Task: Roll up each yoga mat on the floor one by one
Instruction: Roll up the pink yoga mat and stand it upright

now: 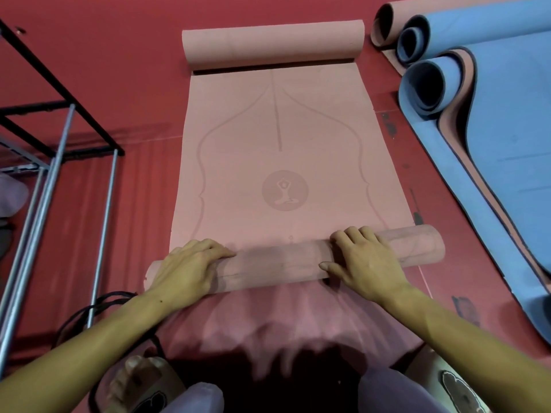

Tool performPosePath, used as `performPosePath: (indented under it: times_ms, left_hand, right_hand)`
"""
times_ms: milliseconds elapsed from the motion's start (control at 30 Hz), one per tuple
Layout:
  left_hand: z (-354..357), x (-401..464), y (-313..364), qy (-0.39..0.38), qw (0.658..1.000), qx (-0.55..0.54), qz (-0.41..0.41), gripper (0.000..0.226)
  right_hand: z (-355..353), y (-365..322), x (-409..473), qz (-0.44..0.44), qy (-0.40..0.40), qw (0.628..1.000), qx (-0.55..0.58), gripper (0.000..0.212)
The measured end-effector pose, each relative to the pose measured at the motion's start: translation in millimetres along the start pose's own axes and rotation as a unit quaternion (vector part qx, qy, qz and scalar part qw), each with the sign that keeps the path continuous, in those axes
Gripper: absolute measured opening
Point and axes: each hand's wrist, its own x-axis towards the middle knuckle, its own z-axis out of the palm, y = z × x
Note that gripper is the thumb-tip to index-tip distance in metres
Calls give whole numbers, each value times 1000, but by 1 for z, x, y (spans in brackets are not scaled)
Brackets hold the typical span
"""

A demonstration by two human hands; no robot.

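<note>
The pink mat (280, 162) lies lengthwise on the red floor (125, 55), running away from the person. Its near end is wound into a roll (277, 260) that lies across the mat, slightly askew, its right end farther off than its left. The far end curls up into a second, looser roll (272, 43). Between the two, the flat stretch shows a round emblem (285, 190) of a seated figure, a centre line and curved outlines.

Both hands sit on top of the near roll. The left hand (186, 271) lies over the roll near its left end, fingers bent down over the far side, gripping it. The right hand (362, 262) is right of the middle, fingers curled over the top and thumb stretched along the near side, its grip on the roll too.

To the right, well apart from the pink mat, blue mats (507, 120) lie overlapped with their far ends loosely rolled, a pink layer showing between them, and another pink roll (387, 22) beyond.

On the left stands a metal rack (53, 162) with black and silver bars. A black cord (98, 305) loops on the floor by the left forearm. At the bottom, the person's bare foot (134, 380) and pale purple knees (396, 391) show.
</note>
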Motion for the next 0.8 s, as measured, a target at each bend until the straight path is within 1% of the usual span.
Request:
performPosePath:
  times_ms: [100,233,367,500,633,733,800]
  left_hand:
    - [1,-2,7,10,1000,0,-12,54]
    - [-6,-2,18,6,1000,11,-15,60]
    - [-3,-4,21,23,998,63,1,64]
    - [11,-12,12,51,992,108,35,80]
    - [16,-13,11,80,983,155,57,87]
    - [17,-17,9,72,979,182,62,102]
    - [16,-17,8,64,978,189,61,110]
  right_hand:
    - [2,1,1,7,-2,1000,12,56]
    - [2,-1,0,17,-9,999,27,54]
    - [-2,-1,-1,10,-4,999,36,63]
    - [-3,-1,-2,2,-5,1000,1,70]
    - [-4,0,-2,-1,-30,999,-11,69]
    - [-2,4,-1,-8,-35,999,-12,69]
    - [-1,4,0,-5,-34,999,-5,75]
